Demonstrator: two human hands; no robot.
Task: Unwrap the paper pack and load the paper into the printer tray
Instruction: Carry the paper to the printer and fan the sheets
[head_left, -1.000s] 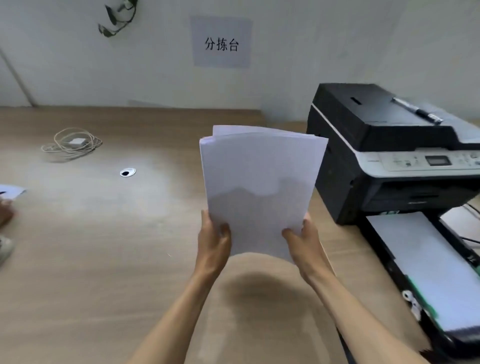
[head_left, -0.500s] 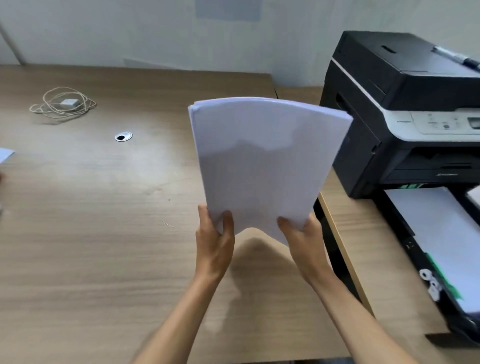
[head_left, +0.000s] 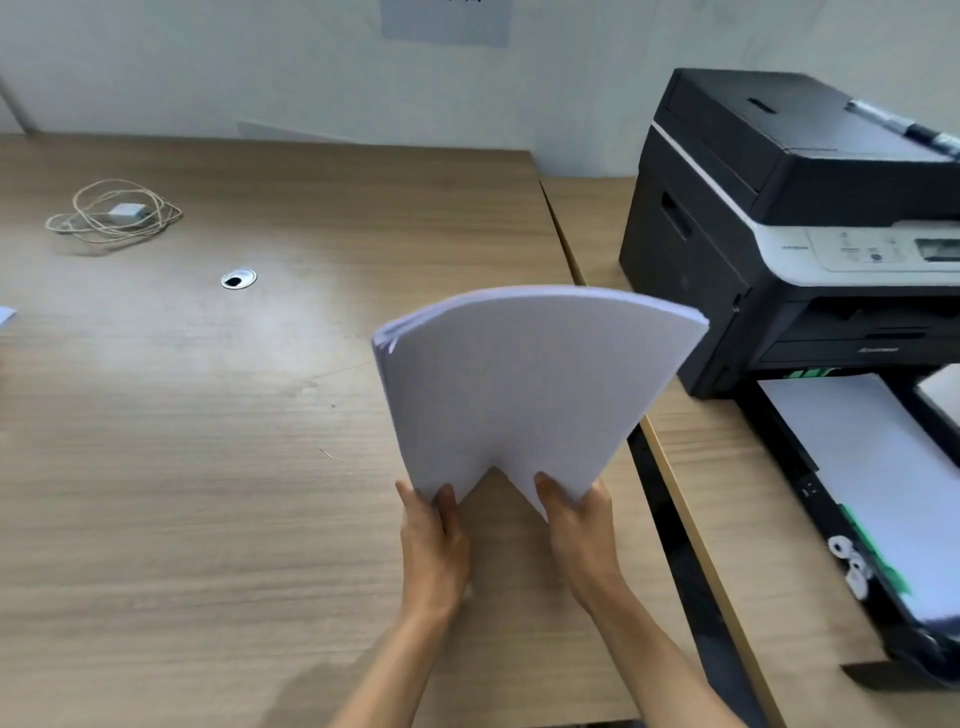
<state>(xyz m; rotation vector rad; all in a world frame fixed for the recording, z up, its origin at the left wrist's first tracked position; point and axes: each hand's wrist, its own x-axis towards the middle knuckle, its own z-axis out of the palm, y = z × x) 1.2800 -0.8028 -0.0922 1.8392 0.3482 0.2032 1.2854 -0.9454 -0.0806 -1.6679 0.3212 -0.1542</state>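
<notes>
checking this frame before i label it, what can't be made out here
Head view only:
- Sign on the wall: cut off by the top edge, text unreadable.
- Black printer: right side cut off by the frame edge; panel labels too small.
- Pulled-out black printer tray: depth of its white paper unclear.
- Fingers of left hand and right hand: hidden behind the fanned white paper stack.

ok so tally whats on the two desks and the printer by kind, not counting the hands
paper stack held by left hand and right hand: 1
printer: 1
pulled-out tray with paper: 1
pen on the printer: 1
coiled cable with plug: 1
paper scrap at left edge: 1
total: 6
</notes>
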